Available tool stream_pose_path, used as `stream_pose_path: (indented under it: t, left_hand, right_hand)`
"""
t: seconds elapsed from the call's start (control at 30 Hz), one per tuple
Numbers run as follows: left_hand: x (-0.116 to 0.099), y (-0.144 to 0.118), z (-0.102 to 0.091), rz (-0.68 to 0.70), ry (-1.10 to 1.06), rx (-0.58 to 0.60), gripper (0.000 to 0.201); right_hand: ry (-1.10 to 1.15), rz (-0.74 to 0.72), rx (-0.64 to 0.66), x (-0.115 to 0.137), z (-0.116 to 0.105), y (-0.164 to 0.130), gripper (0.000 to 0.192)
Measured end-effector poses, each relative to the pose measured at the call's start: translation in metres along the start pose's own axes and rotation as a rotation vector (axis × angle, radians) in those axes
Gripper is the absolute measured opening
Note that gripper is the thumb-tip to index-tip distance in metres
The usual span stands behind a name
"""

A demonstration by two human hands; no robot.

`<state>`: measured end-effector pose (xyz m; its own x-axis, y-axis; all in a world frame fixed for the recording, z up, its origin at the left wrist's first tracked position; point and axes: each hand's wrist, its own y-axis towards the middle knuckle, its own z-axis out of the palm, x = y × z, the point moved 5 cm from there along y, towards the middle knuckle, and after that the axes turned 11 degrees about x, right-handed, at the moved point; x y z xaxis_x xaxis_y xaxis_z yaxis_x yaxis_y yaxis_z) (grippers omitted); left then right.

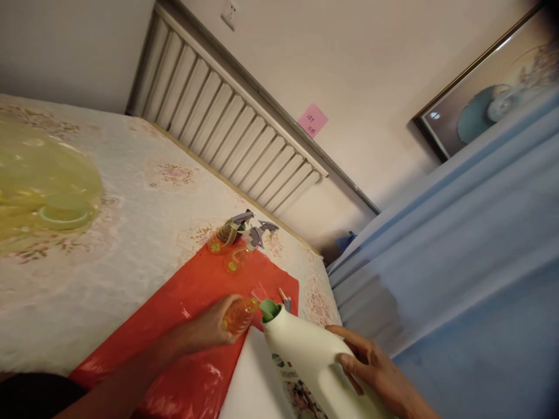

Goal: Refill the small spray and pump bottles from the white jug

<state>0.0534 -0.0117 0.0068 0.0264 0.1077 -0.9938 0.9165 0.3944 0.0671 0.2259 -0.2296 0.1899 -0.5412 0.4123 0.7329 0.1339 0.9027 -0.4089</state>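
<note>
My left hand [208,327] grips a small clear orange bottle [239,314] that stands on a red plastic sheet [183,314]. My right hand [374,368] holds a large white jug [310,361] with a green spout, tilted so the spout [269,309] sits right beside the small bottle's mouth. Two more small orange spray bottles [236,241] with grey trigger heads lie on the far end of the red sheet. A small orange and grey piece [285,299] lies just beyond the spout.
The red sheet lies on a floral white cloth [131,233]. A yellow translucent container [43,192] stands at the left. Blue fabric [458,262] fills the right side. A slatted white panel [227,122], a pink sticky note [312,120] and a framed picture [484,93] are on the wall.
</note>
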Motion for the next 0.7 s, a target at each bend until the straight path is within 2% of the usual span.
stream_pose_path:
  t: [0.37, 0.57, 0.7]
  left_hand:
    - [0.004, 0.000, -0.001, 0.021, 0.037, -0.046, 0.064]
    - [0.007, 0.001, -0.001, 0.014, 0.058, -0.001, 0.069]
    - [0.008, 0.001, -0.002, -0.008, 0.061, -0.027, 0.070]
  right_hand:
    - [-0.024, 0.034, 0.011, 0.006, -0.001, 0.008, 0.057]
    - [-0.013, 0.050, 0.024, 0.011, -0.002, 0.009, 0.059]
    - [-0.032, 0.052, 0.031, 0.018, -0.002, 0.008, 0.060]
